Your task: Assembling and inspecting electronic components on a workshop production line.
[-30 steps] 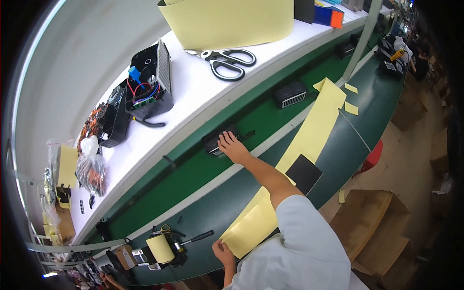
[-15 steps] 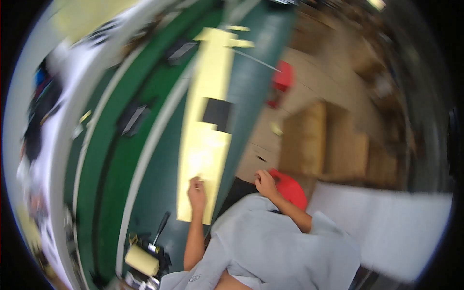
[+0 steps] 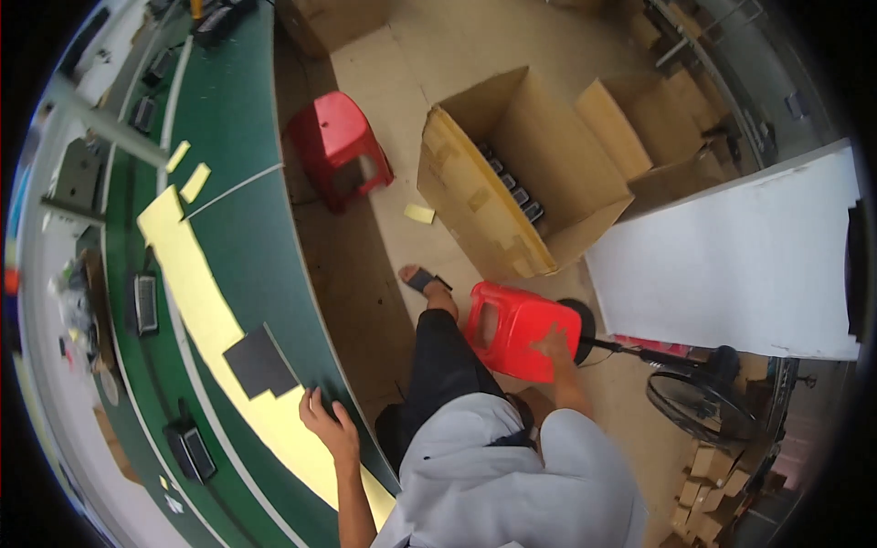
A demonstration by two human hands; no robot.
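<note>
L hand (image 3: 331,427) at table (image 3: 242,228) edge, fingers by yellow strip (image 3: 203,294); blk sheet (image 3: 258,362) lies on strip. R hand (image 3: 552,345) on red stool (image 3: 519,318); 2nd stool (image 3: 340,128) farther off, nr table. Open box (image 3: 470,196) on flr w/ blk units (image 3: 521,195) inside. Fan (image 3: 699,406) R of near stool.

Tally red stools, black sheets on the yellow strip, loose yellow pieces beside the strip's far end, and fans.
Red stools: 2
Black sheets: 1
Loose yellow pieces: 2
Fans: 1
Total: 6
</note>
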